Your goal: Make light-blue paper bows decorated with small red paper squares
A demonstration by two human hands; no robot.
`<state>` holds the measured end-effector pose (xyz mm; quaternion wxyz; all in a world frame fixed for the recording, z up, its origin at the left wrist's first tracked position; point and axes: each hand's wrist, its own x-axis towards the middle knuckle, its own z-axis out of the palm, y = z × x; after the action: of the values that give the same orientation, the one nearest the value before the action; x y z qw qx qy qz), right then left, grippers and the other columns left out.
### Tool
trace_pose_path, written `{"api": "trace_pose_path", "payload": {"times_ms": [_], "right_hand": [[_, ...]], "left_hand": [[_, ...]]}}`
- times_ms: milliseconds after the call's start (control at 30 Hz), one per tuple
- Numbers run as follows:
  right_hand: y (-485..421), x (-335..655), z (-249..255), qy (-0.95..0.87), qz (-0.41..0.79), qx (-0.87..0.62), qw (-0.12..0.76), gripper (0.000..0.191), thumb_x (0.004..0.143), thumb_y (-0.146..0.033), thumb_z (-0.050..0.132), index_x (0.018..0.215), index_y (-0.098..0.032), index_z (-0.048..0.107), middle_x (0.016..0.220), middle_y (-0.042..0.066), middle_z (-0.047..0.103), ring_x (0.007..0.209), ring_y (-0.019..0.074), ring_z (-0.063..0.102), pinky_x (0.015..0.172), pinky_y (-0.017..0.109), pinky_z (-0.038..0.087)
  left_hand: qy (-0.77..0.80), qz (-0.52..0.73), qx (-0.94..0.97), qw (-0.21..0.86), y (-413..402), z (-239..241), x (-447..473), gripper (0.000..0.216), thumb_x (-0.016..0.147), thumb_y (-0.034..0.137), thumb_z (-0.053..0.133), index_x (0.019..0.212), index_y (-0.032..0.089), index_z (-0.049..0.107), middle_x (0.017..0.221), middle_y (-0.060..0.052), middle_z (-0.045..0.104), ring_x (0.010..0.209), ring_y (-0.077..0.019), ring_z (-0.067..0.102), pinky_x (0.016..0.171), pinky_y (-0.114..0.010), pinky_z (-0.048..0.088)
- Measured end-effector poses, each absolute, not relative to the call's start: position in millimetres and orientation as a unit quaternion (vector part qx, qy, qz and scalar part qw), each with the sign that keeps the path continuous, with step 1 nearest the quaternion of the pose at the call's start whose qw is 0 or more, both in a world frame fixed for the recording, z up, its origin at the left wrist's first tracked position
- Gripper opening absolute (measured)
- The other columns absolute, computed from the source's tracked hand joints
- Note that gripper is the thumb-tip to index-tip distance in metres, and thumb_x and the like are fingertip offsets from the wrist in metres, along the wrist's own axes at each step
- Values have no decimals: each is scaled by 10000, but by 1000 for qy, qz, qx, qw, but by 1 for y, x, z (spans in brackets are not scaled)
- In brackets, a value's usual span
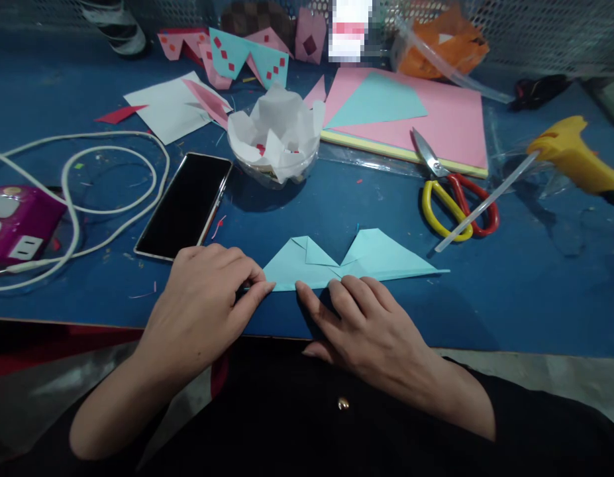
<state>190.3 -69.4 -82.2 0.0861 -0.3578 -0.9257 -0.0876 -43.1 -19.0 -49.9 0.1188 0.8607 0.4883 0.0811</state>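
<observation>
A folded light-blue paper [366, 258] lies flat on the blue table [510, 291] near its front edge, with two peaked flaps and a point running right. My left hand [207, 298] rests at the paper's left corner, fingers curled and pressed together on that tip. My right hand [366, 324] lies on the paper's lower edge near the middle, fingers stretched out and pressing down.
A black phone [185, 205] lies behind my left hand, beside a white cable [112, 199] and a magenta power strip [16, 225]. Further back are a bowl of white paper scraps [277, 136], pink paper sheets [416, 119], red-and-yellow scissors [450, 195], a yellow glue gun [575, 156] and decorated paper pieces [247, 56].
</observation>
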Motion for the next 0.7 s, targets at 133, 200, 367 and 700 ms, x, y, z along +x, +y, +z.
{"api": "trace_pose_path", "payload": {"times_ms": [133,200,367,700], "right_hand": [[-69,191,-81,-928,-80,-353,83,693,995,-564,390,1456,-49,450,1060,147,584,964,300,484,841,424,397],[-68,191,-80,-928,-77,-356,80,704,989,-578,395,1458,-55,449,1061,146,579,961,299,483,833,422,395],[-65,187,-81,-928,-70,-356,80,714,980,-591,408,1451,-57,458,1075,146,569,957,288,477,830,409,389],[-63,178,-79,-931,-64,-346,97,727,971,-596,438,1418,-25,489,1075,141,592,903,266,479,800,397,380]], "left_hand": [[493,72,859,114,-19,-49,-41,267,946,344,493,726,231,595,736,-21,646,743,-255,570,735,-435,363],[498,70,856,118,-18,-48,-41,268,940,352,498,722,231,596,725,-21,640,734,-254,567,727,-430,367],[506,71,850,128,-19,-49,-48,251,940,356,513,740,230,599,730,-18,641,737,-243,569,725,-417,372],[508,92,848,120,-20,-51,-62,232,935,355,532,749,237,605,727,-7,650,728,-228,563,706,-400,366]]}}
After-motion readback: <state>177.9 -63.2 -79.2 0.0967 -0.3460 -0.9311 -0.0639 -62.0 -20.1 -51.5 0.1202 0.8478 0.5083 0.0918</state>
